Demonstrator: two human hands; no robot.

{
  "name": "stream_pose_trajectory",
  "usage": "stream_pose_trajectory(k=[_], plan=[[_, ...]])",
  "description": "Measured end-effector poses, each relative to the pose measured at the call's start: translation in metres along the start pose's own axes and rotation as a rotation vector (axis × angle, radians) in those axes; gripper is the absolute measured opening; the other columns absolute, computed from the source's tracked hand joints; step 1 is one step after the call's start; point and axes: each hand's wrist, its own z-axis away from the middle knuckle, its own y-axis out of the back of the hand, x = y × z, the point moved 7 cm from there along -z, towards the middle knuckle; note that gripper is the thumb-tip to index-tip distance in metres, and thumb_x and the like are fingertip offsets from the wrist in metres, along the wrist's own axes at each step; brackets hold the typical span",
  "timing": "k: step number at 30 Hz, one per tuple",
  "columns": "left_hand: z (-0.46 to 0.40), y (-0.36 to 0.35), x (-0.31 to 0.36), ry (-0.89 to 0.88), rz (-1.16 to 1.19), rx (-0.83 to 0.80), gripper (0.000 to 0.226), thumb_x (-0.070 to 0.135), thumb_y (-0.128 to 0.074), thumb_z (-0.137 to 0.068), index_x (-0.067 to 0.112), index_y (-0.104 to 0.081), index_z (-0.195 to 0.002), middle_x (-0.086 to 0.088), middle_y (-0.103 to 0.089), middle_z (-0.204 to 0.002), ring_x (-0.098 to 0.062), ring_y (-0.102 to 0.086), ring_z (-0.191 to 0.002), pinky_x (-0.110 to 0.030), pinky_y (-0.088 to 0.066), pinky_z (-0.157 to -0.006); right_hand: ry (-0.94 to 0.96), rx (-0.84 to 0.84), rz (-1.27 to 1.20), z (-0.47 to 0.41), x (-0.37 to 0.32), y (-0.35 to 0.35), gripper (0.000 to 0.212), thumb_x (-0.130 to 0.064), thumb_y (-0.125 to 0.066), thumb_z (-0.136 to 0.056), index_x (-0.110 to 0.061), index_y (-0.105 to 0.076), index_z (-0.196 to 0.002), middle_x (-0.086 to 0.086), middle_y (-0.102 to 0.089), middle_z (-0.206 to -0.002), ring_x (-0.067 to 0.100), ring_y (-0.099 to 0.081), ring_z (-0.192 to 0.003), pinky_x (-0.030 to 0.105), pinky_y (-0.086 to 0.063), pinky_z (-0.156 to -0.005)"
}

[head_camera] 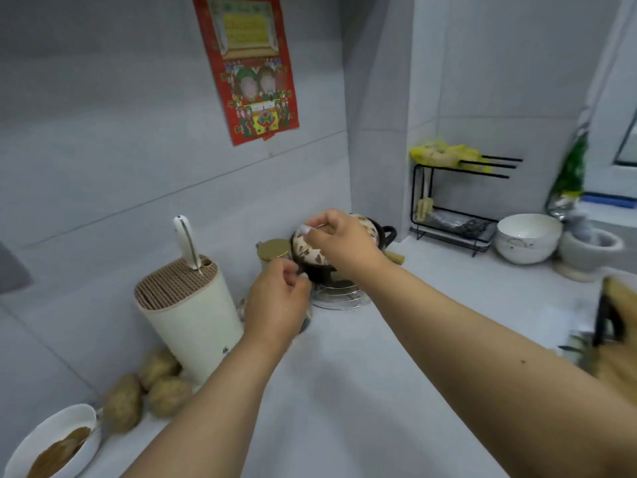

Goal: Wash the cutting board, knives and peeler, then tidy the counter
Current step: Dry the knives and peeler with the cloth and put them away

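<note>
A cream knife block (188, 315) stands at the left of the white counter (362, 391), with one white-handled knife (186, 241) stuck in its top. My right hand (344, 241) pinches a small white-tipped thing over a patterned pot (310, 253) that sits on a round wire rack (339, 296) in the corner. My left hand (275, 305) hovers with curled fingers just below a gold-lidded jar (273, 250), over a small dark item that it mostly hides. What the left fingers hold cannot be made out.
Three potatoes (144, 391) lie in front of the knife block. A white bowl (55, 443) with brown sauce sits at bottom left. At the right stand a black wire shelf (451, 205), a white bowl (527, 238), a stone mortar (589, 248) and a blurred wooden board (620, 305).
</note>
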Motion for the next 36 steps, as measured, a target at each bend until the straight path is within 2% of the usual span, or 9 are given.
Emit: stream_pose_trajectory(k=[3, 6, 10, 13, 19, 24, 27, 32, 36], plan=[[0.013, -0.045, 0.033, -0.023, 0.086, -0.104, 0.009, 0.022, -0.059, -0.089, 0.023, -0.058, -0.098, 0.013, -0.06, -0.081, -0.011, -0.061, -0.082, -0.024, -0.045, -0.071, -0.036, 0.074, -0.065, 0.025, 0.015, 0.059, 0.012, -0.033, -0.065, -0.089, -0.023, -0.062, -0.083, 0.003, -0.072, -0.091, 0.016, -0.066, -0.084, 0.036, -0.052, -0.084], [0.027, -0.094, 0.071, -0.055, 0.128, -0.219, 0.009, 0.022, -0.059, -0.089, 0.022, -0.06, -0.097, 0.007, -0.065, -0.087, -0.017, -0.063, -0.086, -0.033, -0.05, -0.078, -0.077, 0.182, -0.093, 0.053, 0.033, 0.124, 0.015, -0.03, -0.064, -0.089, -0.022, -0.062, -0.077, 0.001, -0.072, -0.08, 0.011, -0.062, -0.072, 0.037, -0.053, -0.08], [0.056, -0.167, 0.127, -0.092, 0.157, -0.398, 0.003, 0.026, -0.059, -0.087, 0.029, -0.058, -0.087, 0.004, -0.067, -0.089, -0.018, -0.067, -0.086, -0.038, -0.052, -0.081, -0.134, 0.32, -0.067, 0.095, 0.06, 0.215, 0.017, -0.028, -0.06, -0.092, -0.021, -0.06, -0.076, -0.002, -0.071, -0.075, 0.008, -0.061, -0.067, 0.028, -0.052, -0.071], [0.082, -0.218, 0.16, -0.114, 0.156, -0.528, 0.005, 0.028, -0.06, -0.087, 0.03, -0.057, -0.084, 0.005, -0.065, -0.085, -0.017, -0.067, -0.086, -0.03, -0.047, -0.07, -0.196, 0.38, -0.04, 0.126, 0.082, 0.268, 0.018, -0.029, -0.059, -0.094, -0.018, -0.061, -0.08, -0.002, -0.071, -0.074, 0.006, -0.06, -0.065, 0.02, -0.05, -0.065], [0.154, -0.321, 0.231, -0.223, 0.082, -0.777, 0.003, 0.027, -0.061, -0.089, 0.024, -0.06, -0.089, 0.006, -0.063, -0.085, -0.012, -0.063, -0.078, -0.018, -0.041, -0.055, -0.402, 0.616, -0.077, 0.204, 0.147, 0.387, 0.018, -0.022, -0.058, -0.093, -0.005, -0.064, -0.092, 0.002, -0.067, -0.075, 0.01, -0.059, -0.067, 0.024, -0.05, -0.067], [0.21, -0.397, 0.259, -0.289, -0.07, -0.93, 0.017, 0.039, -0.06, -0.088, 0.024, -0.06, -0.095, 0.009, -0.061, -0.093, -0.011, -0.058, -0.088, -0.026, -0.044, -0.071, -0.503, 0.847, -0.094, 0.27, 0.201, 0.471, 0.018, -0.022, -0.058, -0.093, -0.008, -0.063, -0.081, 0.006, -0.066, -0.071, 0.017, -0.058, -0.065, 0.032, -0.05, -0.067], [0.242, -0.435, 0.268, -0.25, -0.111, -0.991, 0.019, 0.037, -0.058, -0.09, 0.019, -0.054, -0.084, 0.003, -0.059, -0.084, -0.016, -0.055, -0.077, -0.031, -0.045, -0.07, -0.565, 0.921, -0.079, 0.302, 0.227, 0.509, 0.021, -0.024, -0.057, -0.094, -0.006, -0.064, -0.085, 0.007, -0.066, -0.073, 0.019, -0.059, -0.069, 0.036, -0.052, -0.073], [0.266, -0.477, 0.275, -0.249, -0.336, -0.934, 0.039, 0.049, -0.054, -0.092, 0.012, -0.054, -0.103, -0.006, -0.064, -0.101, -0.026, -0.061, -0.092, -0.031, -0.041, -0.063, -0.616, 0.905, -0.07, 0.321, 0.255, 0.535, 0.021, -0.024, -0.055, -0.095, -0.007, -0.064, -0.085, 0.008, -0.066, -0.073, 0.022, -0.057, -0.07, 0.043, -0.054, -0.076], [0.273, -0.492, 0.278, -0.19, -0.466, -0.9, 0.03, 0.039, -0.061, -0.088, 0.016, -0.051, -0.104, -0.003, -0.062, -0.103, -0.024, -0.061, -0.089, -0.03, -0.046, -0.067, -0.654, 0.86, -0.054, 0.327, 0.27, 0.541, 0.021, -0.023, -0.056, -0.095, -0.005, -0.064, -0.089, 0.006, -0.064, -0.07, 0.02, -0.056, -0.068, 0.041, -0.054, -0.075]])
